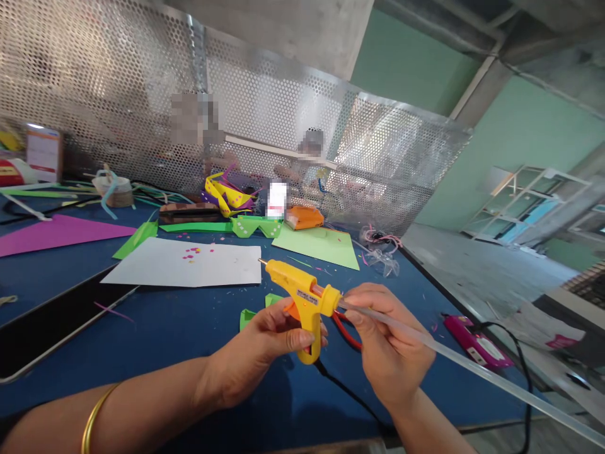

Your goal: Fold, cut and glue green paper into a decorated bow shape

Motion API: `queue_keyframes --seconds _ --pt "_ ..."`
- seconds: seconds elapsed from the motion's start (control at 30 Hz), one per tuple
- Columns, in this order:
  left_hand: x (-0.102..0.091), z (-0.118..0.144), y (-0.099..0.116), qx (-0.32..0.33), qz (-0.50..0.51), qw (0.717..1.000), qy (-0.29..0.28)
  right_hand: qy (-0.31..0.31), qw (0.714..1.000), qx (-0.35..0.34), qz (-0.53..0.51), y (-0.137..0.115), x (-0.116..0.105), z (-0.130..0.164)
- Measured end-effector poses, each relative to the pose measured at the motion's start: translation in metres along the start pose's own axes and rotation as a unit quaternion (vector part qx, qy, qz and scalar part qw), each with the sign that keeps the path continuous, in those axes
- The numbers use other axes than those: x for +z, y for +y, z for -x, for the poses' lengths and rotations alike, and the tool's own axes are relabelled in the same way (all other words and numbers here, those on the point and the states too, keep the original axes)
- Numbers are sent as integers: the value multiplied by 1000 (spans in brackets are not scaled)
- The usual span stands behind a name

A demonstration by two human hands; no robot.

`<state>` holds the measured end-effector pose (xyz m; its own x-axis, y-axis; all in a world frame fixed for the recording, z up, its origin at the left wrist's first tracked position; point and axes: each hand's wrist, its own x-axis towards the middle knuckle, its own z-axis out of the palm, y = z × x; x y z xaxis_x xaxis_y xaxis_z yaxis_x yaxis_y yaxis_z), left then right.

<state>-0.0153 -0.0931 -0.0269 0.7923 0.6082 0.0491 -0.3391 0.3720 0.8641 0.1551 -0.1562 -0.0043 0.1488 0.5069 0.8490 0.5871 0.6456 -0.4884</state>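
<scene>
Left hand [265,343] wrapped around the grip of a yellow glue gun [302,296], fingers closed on the handle, thumb across the front; gun held above the blue surface [179,328], nozzle pointing up-left toward a white sheet [189,265]; black cord [345,391] drops from the bottom of the handle and runs off toward the near edge. Right hand [390,350] just behind the gun, fingers pinching a clear glue stick [472,369] at the point where it meets the rear of the gun; stick runs long, down and to the right, out of frame. Red-handled tool [347,333] lies on the surface beneath the hands, mostly hidden; green paper scraps [248,315] just under the left hand. Farther back: lime green sheet [316,244], purple sheet [57,232], green paper mask [250,226], orange box [305,217]; pink device [475,343] with its own cord at the right edge of the surface. Perforated metal screen [265,113] behind the surface; people sitting behind it, blurred.
</scene>
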Motion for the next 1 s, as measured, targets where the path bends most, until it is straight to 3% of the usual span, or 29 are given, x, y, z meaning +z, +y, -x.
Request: queue_keyframes --seconds 0.43,0.7,0.87,1.0 --pt "0 -1 -2 -4 -13 999 -29 29 995 14 -97 3 5 7" --pt "-2 0 -2 -2 -22 1000 -21 -31 998 44 -22 -5 -5 -2" --pt "1 2 -3 -31 -32 998 -35 -131 990 36 -21 -7 -8 -14" --pt "2 1 -3 -23 -21 999 -37 -153 987 54 -21 -11 -7 -16"
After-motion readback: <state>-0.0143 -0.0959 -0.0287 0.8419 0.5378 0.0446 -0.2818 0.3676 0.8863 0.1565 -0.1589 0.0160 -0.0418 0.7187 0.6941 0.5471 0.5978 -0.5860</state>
